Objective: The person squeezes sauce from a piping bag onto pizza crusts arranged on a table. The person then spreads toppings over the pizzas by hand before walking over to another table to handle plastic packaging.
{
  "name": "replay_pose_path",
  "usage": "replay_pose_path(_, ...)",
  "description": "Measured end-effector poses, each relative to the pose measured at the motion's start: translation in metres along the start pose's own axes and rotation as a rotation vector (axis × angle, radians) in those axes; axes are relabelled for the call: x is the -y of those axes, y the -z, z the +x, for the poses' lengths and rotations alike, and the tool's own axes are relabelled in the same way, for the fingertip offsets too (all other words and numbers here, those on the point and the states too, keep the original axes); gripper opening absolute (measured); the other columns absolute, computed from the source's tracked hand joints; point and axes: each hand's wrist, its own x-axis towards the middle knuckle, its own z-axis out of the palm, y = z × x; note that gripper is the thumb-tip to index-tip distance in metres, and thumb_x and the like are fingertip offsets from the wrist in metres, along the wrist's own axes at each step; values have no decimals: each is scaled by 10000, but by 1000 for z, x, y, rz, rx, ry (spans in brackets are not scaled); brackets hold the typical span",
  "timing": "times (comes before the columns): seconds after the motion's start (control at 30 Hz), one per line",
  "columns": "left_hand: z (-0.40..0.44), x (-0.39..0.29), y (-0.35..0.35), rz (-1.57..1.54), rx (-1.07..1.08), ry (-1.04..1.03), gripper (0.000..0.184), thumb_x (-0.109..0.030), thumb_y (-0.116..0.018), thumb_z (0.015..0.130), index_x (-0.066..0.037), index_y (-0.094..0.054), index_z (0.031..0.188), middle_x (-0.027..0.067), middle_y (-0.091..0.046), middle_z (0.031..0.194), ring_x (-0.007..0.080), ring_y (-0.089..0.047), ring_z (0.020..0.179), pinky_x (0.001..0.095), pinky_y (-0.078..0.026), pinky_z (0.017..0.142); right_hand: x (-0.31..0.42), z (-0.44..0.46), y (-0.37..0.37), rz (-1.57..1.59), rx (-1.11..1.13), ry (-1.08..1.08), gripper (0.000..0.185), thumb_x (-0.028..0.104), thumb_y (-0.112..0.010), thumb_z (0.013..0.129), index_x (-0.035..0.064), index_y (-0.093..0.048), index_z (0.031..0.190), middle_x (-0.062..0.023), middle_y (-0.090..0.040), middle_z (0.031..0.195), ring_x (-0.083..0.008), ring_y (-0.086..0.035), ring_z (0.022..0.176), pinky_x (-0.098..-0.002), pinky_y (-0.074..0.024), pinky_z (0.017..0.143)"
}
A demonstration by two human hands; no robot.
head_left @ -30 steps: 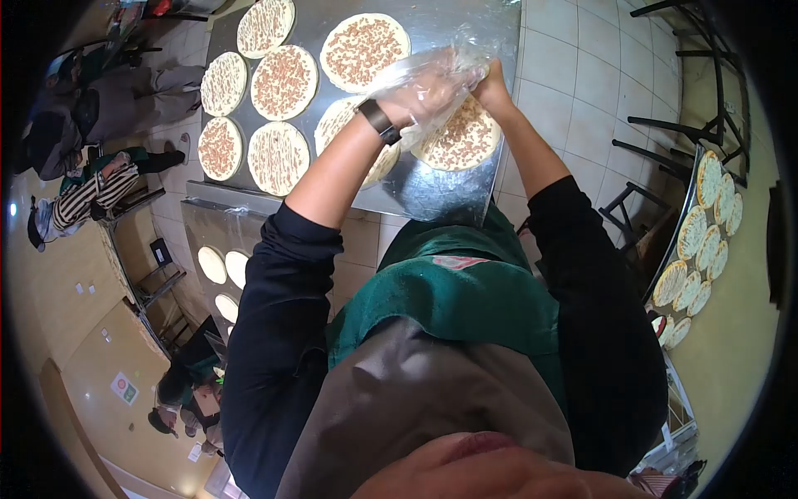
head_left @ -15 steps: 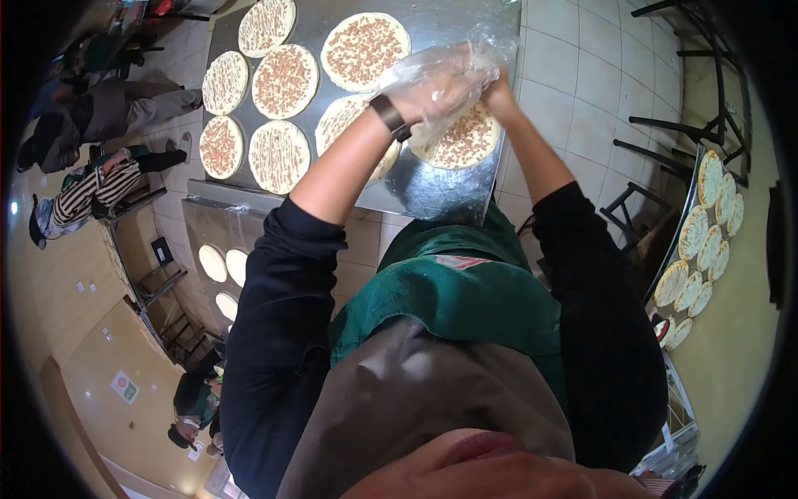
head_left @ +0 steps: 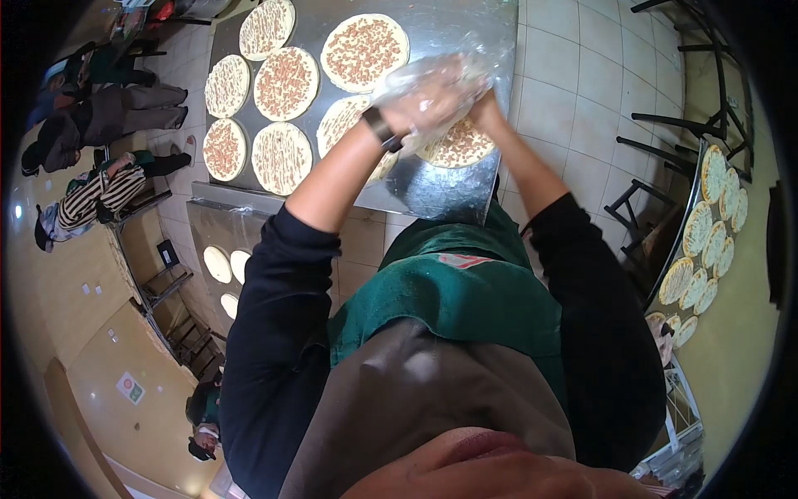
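Observation:
My left hand [head_left: 426,104] wears a loose, crumpled clear plastic glove [head_left: 477,62], its fingers stretched toward the upper right under the film. A dark band [head_left: 381,130] circles that wrist. At the glove's finger end, my bare right hand [head_left: 485,110] is closed on the plastic; its fingertips are blurred and partly covered. Beneath both hands lies a round flatbread [head_left: 457,151] topped with brown bits, partly hidden. Another topped round [head_left: 341,125] sits partly behind my left forearm. Both lie on the metal table [head_left: 440,195].
Several more topped rounds [head_left: 287,83] cover the table's left part. A lower metal surface [head_left: 204,233] holds plain rounds. At right stands a rack of topped rounds [head_left: 697,229], near black upturned furniture legs [head_left: 665,121]. Several people [head_left: 125,183] are at the left.
Both hands have shifted slightly left and down with the plastic. The clear film is bunched closer around my left hand. The view has shifted slightly.

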Motion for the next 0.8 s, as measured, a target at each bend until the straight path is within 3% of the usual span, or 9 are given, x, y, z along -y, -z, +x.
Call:
replay_pose_path(0.03, -4, 4, -5, -83, -124, -129, 465, -351, -387, 860, -151, -358, 1278, 207, -363, 1269, 340, -379, 1147, 391, -303, 963, 27, -27, -15, -346, 37, 79, 339, 58, -597, 728, -39, -479, 1030, -149, -570, 942, -241, -564, 896, -350, -469, 779)
replay_pose_path(0.07, 2, -32, 14, -550, -49, 275, 497, -410, -369, 868, -139, -346, 1284, 207, -381, 1257, 333, -382, 1147, 392, -302, 964, 58, -55, -31, -691, 71, 155, 322, 72, -602, 724, -44, -491, 1002, -151, -574, 938, -249, -556, 918, -349, -449, 823)
replay_pose_path(0.2, 3, -35, 15, -526, 54, 330, 499, -396, -368, 871, -135, -327, 1295, 218, -366, 1262, 335, -380, 1149, 390, -302, 964, 69, -49, -19, -589, 99, -52, 295, 52, -586, 729, -29, -511, 1003, -145, -569, 951, -261, -548, 923, -354, -438, 841)
replay_pose_path(0.4, 16, -25, 7, -33, -24, 36, 426, -158, -398, 835, -143, -388, 1260, 184, -419, 1229, 345, -407, 1110, 382, -298, 962, 45, -6, 25, 536, 70, -184, 341, 67, -619, 680, -35, -523, 990, -159, -574, 918, -289, -558, 892, -345, -453, 783)
replay_pose_path(0.47, 5, -28, 6, 107, -70, -101, 438, -170, -442, 830, -144, -385, 1264, 184, -424, 1224, 334, -403, 1117, 367, -293, 973, 40, -43, -2, -452, 8, 100, 367, 110, -618, 687, -35, -515, 1009, -168, -577, 931, -281, -557, 913, -316, -443, 800)
replay_pose_path(0.57, 8, -44, 5, -681, 34, 428, 434, -209, -453, 846, -141, -379, 1268, 178, -409, 1242, 323, -382, 1147, 366, -285, 982, 30, -72, -23, -339, 11, 218, 359, 144, -611, 706, -14, -517, 1014, -162, -579, 958, -251, -556, 932, -311, -439, 802)
replay_pose_path(0.6, 11, -46, 11, -591, 19, 321, 420, -244, -420, 873, -134, -365, 1275, 180, -396, 1253, 328, -385, 1142, 378, -288, 981, -2, -56, -21, -550, -77, 85, 374, 144, -608, 703, -29, -507, 1018, -178, -570, 954, -254, -554, 934, -335, -437, 799)
replay_pose_path(0.67, 25, -53, 33, -416, 112, 265, 423, -277, -412, 878, -135, -365, 1274, 180, -392, 1256, 331, -385, 1140, 380, -287, 981, 23, -23, 13, -53, 37, -45, 378, 137, -588, 707, -76, -480, 999, -229, -537, 931, -295, -536, 951, -369, -423, 823)
replay_pose_path(0.8, 25, -21, 2, -128, 120, 117, 429, -271, -400, 865, -145, -365, 1274, 192, -399, 1241, 347, -386, 1131, 392, -282, 982, 30, -41, 10, -247, 23, 56, 369, 81, -595, 686, -48, -485, 1014, -187, -541, 968, -279, -540, 935, -393, -425, 820)
